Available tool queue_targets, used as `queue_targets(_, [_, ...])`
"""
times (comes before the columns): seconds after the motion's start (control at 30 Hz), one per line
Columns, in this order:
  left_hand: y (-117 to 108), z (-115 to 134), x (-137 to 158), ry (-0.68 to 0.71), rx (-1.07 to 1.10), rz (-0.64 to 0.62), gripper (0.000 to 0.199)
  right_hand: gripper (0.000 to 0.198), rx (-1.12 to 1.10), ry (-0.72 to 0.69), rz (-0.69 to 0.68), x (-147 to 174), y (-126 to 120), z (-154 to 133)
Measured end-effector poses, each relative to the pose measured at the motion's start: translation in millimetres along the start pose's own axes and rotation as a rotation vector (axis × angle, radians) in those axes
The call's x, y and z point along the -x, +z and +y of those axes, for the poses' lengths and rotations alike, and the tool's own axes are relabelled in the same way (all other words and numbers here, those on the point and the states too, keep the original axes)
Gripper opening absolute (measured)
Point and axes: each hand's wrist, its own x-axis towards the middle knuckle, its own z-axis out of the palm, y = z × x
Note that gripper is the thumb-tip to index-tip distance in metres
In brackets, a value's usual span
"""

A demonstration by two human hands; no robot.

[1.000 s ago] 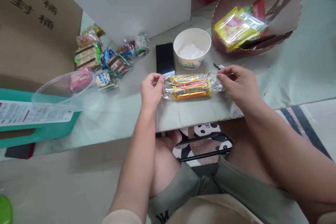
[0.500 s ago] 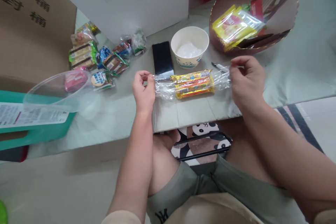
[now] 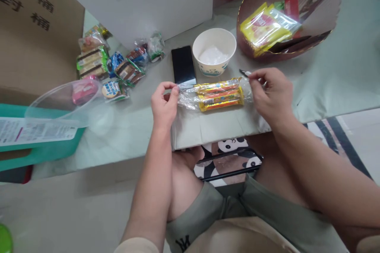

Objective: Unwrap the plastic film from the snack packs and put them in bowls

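Near the table's front edge lie yellow-and-orange wrapped snack sticks (image 3: 221, 95), with clear plastic wrap (image 3: 187, 98) stretched around them. My left hand (image 3: 164, 102) pinches the wrap's left end between thumb and fingers. At the other end my right hand (image 3: 271, 93) is closed on the wrap, its fingertips close to the sticks. A dark-tipped pen-like tool (image 3: 244, 72) pokes out behind the right fingers; most of it is hidden. Just behind the sticks are a black phone (image 3: 183, 65) and a white paper bowl (image 3: 214, 53) with something whitish inside.
Several small packaged snacks (image 3: 118, 65) are heaped at the left, by a cardboard box (image 3: 38, 39). A clear plastic lid (image 3: 63, 102) overhangs a green container (image 3: 56, 146). At the back right stands a pinkish scalloped basket (image 3: 297, 53) holding yellow packets. A white box (image 3: 142, 4) stands behind.
My right hand has moved left, towards the snack sticks, so the right end of the wrap is bunched shorter. The left hand keeps its pinch, shifted very slightly.
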Motion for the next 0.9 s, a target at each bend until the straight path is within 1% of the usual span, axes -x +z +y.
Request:
queue_targets(0.07, [0, 0, 4, 0.120, -0.098, -0.030, 0.031, 0.013, 0.008, -0.003, 0.028, 0, -1, -1])
queue_targets(0.13, [1, 1, 8, 0.266, -0.246, -0.140, 0.044, 0.013, 0.001, -0.014, 0.035, 0, -1, -2])
queue_targets(0.17, [2, 0, 10, 0.323, -0.323, -0.195, 0.044, 0.014, -0.005, -0.019, 0.030, 1, -1, -3])
queue_targets(0.2, [4, 0, 12, 0.360, -0.386, -0.231, 0.039, 0.014, -0.011, -0.021, 0.024, 1, 0, -3])
queue_targets(0.23, [5, 0, 12, 0.381, -0.426, -0.245, 0.028, 0.014, -0.015, -0.026, 0.025, 1, 0, -3])
queue_targets(0.3, [8, 0, 12, 0.398, -0.439, -0.227, 0.009, 0.014, -0.017, -0.042, 0.041, 1, 1, -3])
queue_targets(0.33, [9, 0, 11, 0.399, -0.414, -0.207, 0.007, 0.013, -0.016, -0.051, 0.057, 1, 1, -3])
queue_targets(0.43, [11, 4, 9, 0.400, -0.251, -0.169, 0.009, 0.014, -0.014, -0.065, 0.090, 1, 1, -4])
queue_targets(0.5, [13, 9, 9, 0.407, -0.136, -0.169, 0.009, 0.016, -0.018, -0.072, 0.112, 1, -1, -6])
queue_targets(0.57, [15, 16, 11, 0.405, -0.082, -0.179, 0.012, 0.018, -0.013, -0.081, 0.133, 1, -3, -9])
queue_targets(0.63, [15, 22, 12, 0.409, -0.091, -0.170, 0.014, 0.021, 0.017, -0.075, 0.151, 2, -6, -12])
queue_targets(0.73, [13, 31, 16, 0.451, -0.139, -0.088, 0.015, 0.027, 0.083, -0.065, 0.146, 6, -9, -17])
queue_targets(0.83, [7, 38, 20, 0.460, -0.191, -0.009, 0.016, 0.031, 0.101, -0.101, 0.136, 12, -11, -20])
queue_targets(0.9, [3, 42, 25, 0.453, -0.205, 0.011, 0.017, 0.030, 0.088, -0.133, 0.135, 16, -12, -22])
